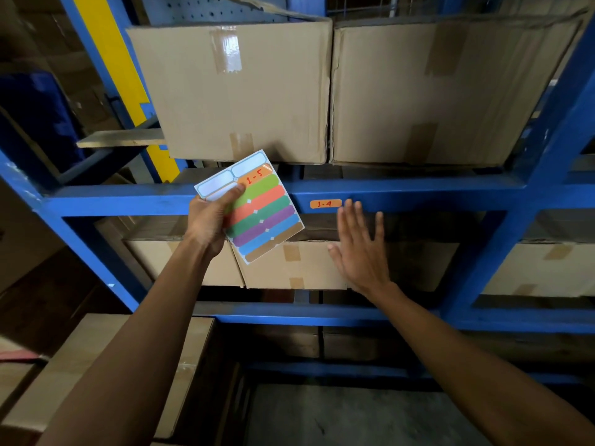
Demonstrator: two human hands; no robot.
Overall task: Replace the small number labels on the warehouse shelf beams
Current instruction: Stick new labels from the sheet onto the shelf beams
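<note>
My left hand point(211, 217) grips a sheet of coloured label stickers point(262, 214) in front of the blue shelf beam point(418, 194). The sheet's top orange sticker point(256, 178) reads "1-5"; below it lie green, red, purple, blue and brown strips. An orange label point(325, 204) marked "1-4" is stuck on the beam, right of the sheet. My right hand point(360, 249) is flat and spread, fingers up, its fingertips at the beam's lower edge just right of that label, holding nothing.
Two large taped cardboard boxes point(244, 91) point(434, 91) stand on the shelf above the beam. More boxes point(289, 265) fill the level below. A blue upright point(544, 149) rises at the right, a yellow post point(128, 78) at the left. Another box point(96, 365) sits low left.
</note>
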